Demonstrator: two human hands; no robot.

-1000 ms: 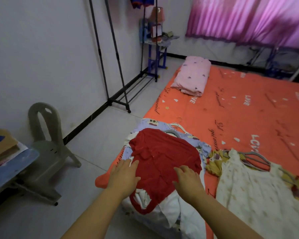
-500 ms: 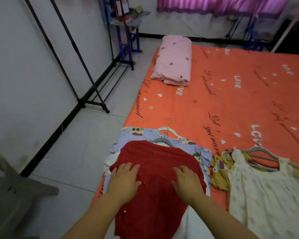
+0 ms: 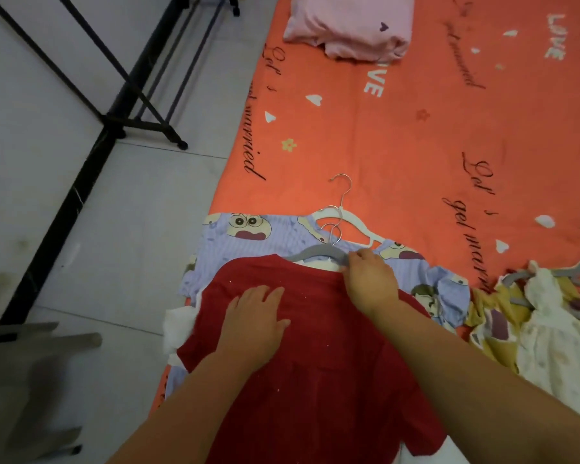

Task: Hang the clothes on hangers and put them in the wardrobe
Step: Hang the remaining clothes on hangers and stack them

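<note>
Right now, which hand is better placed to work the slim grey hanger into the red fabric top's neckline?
Right. The right hand pinches the slim grey hanger at the collar of the red fabric top. The left hand lies flat lower on the fabric, pinning it.

dim, even indoor light falls across the orange bedsheet (image 3: 416,145), with only soft, faint shadows. the wide-angle lens bends the black rack (image 3: 141,128) near the left edge, and the grey chair (image 3: 31,380) at lower left is blurred.
</note>
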